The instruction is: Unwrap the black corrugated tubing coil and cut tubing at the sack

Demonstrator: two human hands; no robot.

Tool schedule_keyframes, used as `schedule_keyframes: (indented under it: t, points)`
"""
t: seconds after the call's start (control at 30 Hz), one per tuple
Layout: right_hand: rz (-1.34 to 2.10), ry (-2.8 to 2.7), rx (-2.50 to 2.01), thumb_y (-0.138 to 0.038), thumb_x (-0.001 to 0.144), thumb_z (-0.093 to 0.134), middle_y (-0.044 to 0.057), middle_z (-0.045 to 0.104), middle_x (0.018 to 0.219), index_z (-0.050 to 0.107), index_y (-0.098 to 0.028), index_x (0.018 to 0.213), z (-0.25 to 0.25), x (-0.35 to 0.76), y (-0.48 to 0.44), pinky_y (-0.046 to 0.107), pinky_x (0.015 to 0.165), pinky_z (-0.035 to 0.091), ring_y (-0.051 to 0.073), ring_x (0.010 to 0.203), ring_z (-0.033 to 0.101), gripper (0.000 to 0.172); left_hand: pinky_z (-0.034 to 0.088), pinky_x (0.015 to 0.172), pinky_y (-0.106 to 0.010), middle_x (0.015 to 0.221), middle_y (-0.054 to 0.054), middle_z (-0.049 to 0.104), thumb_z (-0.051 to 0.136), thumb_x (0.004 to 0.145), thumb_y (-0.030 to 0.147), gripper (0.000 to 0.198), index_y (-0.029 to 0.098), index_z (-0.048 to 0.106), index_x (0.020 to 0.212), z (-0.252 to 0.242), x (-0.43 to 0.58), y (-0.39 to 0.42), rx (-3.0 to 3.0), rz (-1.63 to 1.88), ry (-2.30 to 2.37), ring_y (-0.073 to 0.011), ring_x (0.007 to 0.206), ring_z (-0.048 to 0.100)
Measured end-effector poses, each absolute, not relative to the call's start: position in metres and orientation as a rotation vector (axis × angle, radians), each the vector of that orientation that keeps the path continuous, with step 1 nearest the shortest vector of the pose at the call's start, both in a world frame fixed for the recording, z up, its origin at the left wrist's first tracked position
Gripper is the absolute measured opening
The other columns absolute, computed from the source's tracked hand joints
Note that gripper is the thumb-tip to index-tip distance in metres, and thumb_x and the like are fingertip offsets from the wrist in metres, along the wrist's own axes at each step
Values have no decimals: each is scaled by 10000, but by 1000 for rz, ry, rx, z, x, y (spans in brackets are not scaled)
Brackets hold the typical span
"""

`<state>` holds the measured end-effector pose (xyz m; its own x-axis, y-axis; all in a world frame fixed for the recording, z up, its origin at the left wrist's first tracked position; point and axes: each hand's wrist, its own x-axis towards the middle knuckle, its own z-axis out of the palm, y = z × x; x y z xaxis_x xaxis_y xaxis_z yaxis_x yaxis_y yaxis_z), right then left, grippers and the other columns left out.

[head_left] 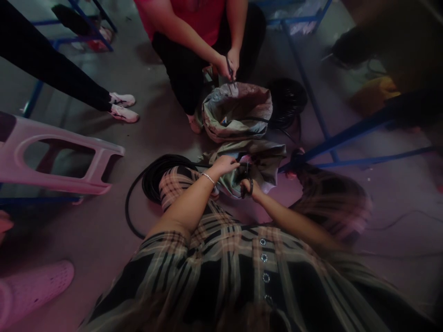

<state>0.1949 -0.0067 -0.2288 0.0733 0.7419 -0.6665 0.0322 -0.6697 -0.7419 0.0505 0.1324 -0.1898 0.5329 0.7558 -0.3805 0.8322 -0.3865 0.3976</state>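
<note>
My left hand (225,164) is closed around a black cable (152,177) that runs from a coil on the floor beside my left knee. My right hand (249,186) grips black-handled scissors (247,177) close to the cable's end, just right of the left hand. Both hands hover over a crumpled grey bag (266,159) lying on the floor in front of my checked skirt. A thin bracelet circles my left wrist.
A person in a red top squats opposite, both hands (229,64) holding a tool over an open grey sack (238,110). Another black cable coil (287,101) lies behind it. A pink plastic stool (58,159) lies left. Blue metal frames (349,133) stand right.
</note>
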Motion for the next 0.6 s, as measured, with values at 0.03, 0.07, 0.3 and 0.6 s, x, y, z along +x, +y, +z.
schedule_keyframes:
  t: [0.03,0.07,0.3,0.6]
  points:
    - [1646,-770,-1794,-314,747,559,19,600,512,568,-200,722,-227,195,-7,234,397,329,157,457,557,117,496,856,-288,1076,-84,802,585,968,481,389,219,830,1119,-189,48,134,2230,-184,1289,-237,1001,700]
    - [1644,-765,-1788,-310,751,553,21,596,508,564,-201,711,-226,195,-6,238,397,334,160,458,558,116,488,838,-283,1060,-81,803,593,963,487,384,219,833,1099,-189,46,136,2232,-184,1291,-228,979,697]
    - [1678,-630,-1766,-288,742,545,1,547,506,535,-216,674,-231,194,-4,272,386,377,165,412,532,99,435,740,-270,973,-58,800,615,948,509,359,232,839,988,-194,36,147,2225,-225,1330,-192,880,669]
    - [1653,-655,-1759,-302,703,538,22,546,470,546,-208,651,-228,195,-6,266,373,319,178,418,552,108,422,735,-269,1022,-79,793,581,984,479,377,199,820,1069,-186,44,138,2235,-269,1337,-198,896,664]
